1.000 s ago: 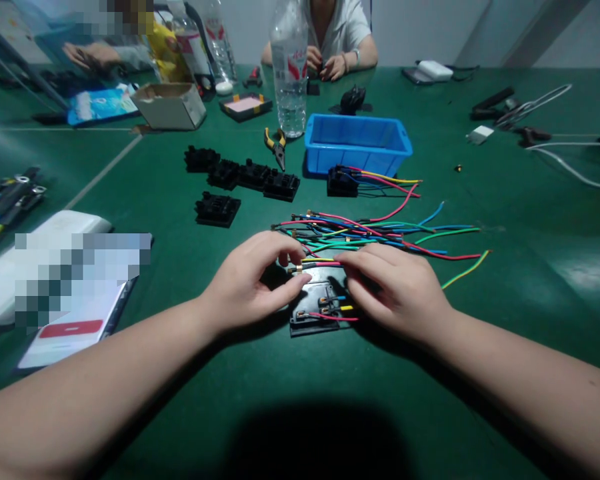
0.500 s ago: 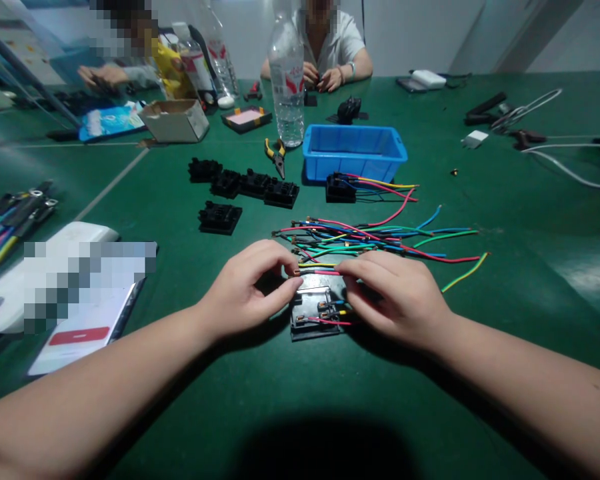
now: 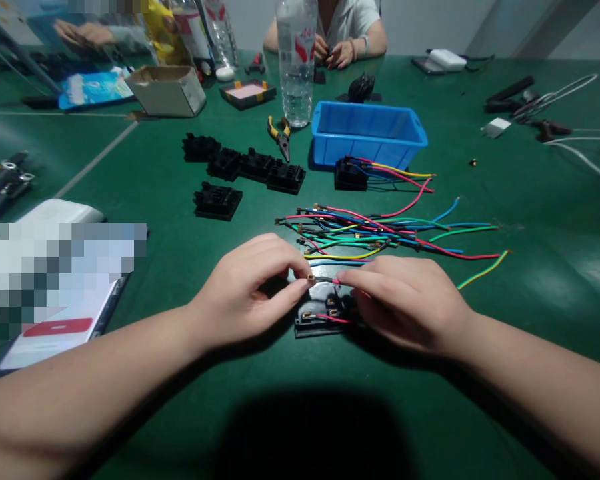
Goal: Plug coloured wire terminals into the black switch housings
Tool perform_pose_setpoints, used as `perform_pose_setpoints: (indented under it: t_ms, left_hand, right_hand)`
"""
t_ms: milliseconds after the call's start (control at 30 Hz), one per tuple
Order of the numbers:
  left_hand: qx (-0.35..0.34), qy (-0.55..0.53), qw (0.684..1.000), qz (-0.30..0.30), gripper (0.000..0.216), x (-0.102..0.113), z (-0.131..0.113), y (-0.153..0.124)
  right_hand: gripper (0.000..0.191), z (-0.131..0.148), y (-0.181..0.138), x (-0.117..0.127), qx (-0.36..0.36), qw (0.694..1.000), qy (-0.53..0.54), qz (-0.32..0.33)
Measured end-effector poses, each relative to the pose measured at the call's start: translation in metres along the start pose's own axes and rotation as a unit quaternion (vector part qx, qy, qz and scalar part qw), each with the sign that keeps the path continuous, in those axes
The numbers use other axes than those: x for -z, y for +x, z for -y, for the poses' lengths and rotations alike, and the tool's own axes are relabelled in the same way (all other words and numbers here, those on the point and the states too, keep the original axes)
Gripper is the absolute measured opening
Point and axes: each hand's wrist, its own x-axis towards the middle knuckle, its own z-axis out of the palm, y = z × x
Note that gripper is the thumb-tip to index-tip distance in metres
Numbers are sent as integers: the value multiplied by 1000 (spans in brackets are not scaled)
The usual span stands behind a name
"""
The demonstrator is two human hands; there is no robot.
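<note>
A black connector block [image 3: 316, 319] lies on the green table in front of me, with red and other short wires plugged into it. My left hand [image 3: 247, 290] is curled at its left side, thumb and forefinger pinching the brass tip of a thin wire [image 3: 316, 279]. My right hand [image 3: 405, 300] covers the block's right side, fingers closed on the same wire. Just beyond lies a loose bundle of coloured wires [image 3: 380, 233] with brass terminals.
Several black blocks [image 3: 245, 170] lie in a row farther back, one wired block [image 3: 350, 175] by a blue bin [image 3: 367, 133]. Pliers [image 3: 279, 137], a water bottle [image 3: 296, 60], a cardboard box [image 3: 167, 90] and papers [image 3: 60, 320] at left. Other people's hands work at the far edge.
My hands have lifted one wire a little off the block and my left fingers now pinch its brass tip. A yellow wire lies freed beside the bundle. The view has shifted slightly.
</note>
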Motion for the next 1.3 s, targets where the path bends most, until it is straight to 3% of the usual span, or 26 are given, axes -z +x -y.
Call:
perform_pose_setpoints:
  t_ms: [400,633,933,1133,1300]
  left_hand:
    - [-5,-14,1000,6,4,-3,2,1]
    - [3,-57,998,10,22,-4,3,-1]
    - [-24,-21,999,20,4,-3,0,1]
    - [-17,-2,1000,-20,2,-4,1,0]
    - [0,25,999,-26,7,-4,-1,0]
  right_hand:
    - [27,0,1,2,7,1000,-6,-8]
    - [25,0,2,3,15,1000,-23,-9]
    - [25,-1,2,3,58,996,-60,-24]
    - [24,0,3,1,19,999,-23,-46]
    - [23,2,3,3,19,999,-25,-22]
